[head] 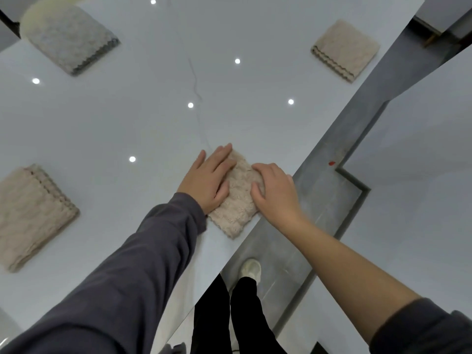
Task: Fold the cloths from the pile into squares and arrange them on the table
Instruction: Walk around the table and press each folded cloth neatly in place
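Cloths: four on the white table (127, 118), all folded to squares. Three beige, one grey.

- Cloth (237, 208): beige, under both hands, at the table's near edge, one corner reaching the edge.
- Left cloth (30, 215): beige, well to the left of the left hand, scalloped edges stacked along its far side.
- Grey cloth (69, 39): far ahead and left of the hands.
- Right cloth (344, 49): beige, far ahead and to the right of the right hand, near the table's right edge.

The four lie well apart; none touch.

Hands: two, both on the cloth.
- Left hand (208, 180): flat, fingers straight and together, palm down on the cloth's left part, fingertips past its far corner onto the table. Grips nothing.
- Right hand (274, 192): arched, fingers bent, tips and thumb set on the cloth's right part. Whether it pinches a fold or only presses cannot be told.

Left arm in a grey sleeve (127, 264); right forearm bare.

Six bright light spots reflect on the tabletop ahead of the hands.

Below the right arm: grey floor (332, 195), two legs in black, one pale shoe (251, 268).
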Demonstrator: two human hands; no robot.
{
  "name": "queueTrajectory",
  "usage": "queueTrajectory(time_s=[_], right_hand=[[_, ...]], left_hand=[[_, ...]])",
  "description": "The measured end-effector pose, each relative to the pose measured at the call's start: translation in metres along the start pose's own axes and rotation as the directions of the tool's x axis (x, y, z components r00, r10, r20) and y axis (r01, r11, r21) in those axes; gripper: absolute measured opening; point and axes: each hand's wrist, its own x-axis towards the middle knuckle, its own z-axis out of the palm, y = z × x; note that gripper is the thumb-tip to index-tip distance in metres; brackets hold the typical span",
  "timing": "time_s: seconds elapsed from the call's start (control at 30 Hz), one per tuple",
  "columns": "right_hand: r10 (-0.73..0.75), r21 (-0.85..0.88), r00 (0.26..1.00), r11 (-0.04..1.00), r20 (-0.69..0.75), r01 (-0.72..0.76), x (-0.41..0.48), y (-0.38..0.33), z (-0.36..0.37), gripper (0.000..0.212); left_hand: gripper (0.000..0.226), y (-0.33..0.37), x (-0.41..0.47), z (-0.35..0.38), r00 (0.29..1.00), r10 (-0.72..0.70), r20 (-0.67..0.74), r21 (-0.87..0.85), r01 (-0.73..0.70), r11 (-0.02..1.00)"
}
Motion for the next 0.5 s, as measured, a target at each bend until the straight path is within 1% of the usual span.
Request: queueTrajectory(time_s=[0.03,0.07,0.1,0.17,0.23,0.33,0.43,0.5], right_hand=[[0.024,0.004,1.0,1.0,-0.012,-0.024,0.0,0.001,0.001,0.038],[0.042,0.002,0.999,0.999,-0.019,-0.041,0.001,0.002,0.0,0.04],[0.044,-0.006,0.999,0.999,-0.023,-0.044,0.002,0.002,0.0,0.043],[0.01,-0.021,1.0,1.0,-0.016,-0.01,0.004,0.003,-0.002,0.049],[-0.046,-0.011,0.999,0.999,0.007,0.047,0.005,0.002,-0.004,0.053],[-0.13,0.011,0.991,0.991,0.02,0.13,0.007,0.003,-0.001,0.055],[-0.184,0.053,0.981,0.982,0.059,0.181,0.011,0.005,0.004,0.055],[-0.207,0.065,0.973,0.977,0.1,0.201,0.013,0.008,0.006,0.055]], left_hand=[[0.049,0.0,0.003,0.0,0.999,-0.02,-0.026,0.018,0.02,1.0],[0.05,0.003,0.004,-0.001,0.995,-0.077,-0.07,0.026,0.079,0.997],[0.052,0.007,0.001,-0.001,0.979,-0.164,-0.123,0.012,0.167,0.986],[0.056,0.024,-0.016,0.001,0.915,-0.354,-0.194,-0.083,0.344,0.935],[0.063,0.05,-0.04,0.011,0.862,-0.473,-0.181,-0.158,0.45,0.879],[0.071,0.08,-0.058,0.034,0.795,-0.595,-0.116,-0.15,0.578,0.802],[0.071,0.085,-0.053,0.051,0.735,-0.661,-0.149,-0.152,0.644,0.75],[0.07,0.083,-0.045,0.054,0.728,-0.665,-0.168,-0.148,0.648,0.747]])
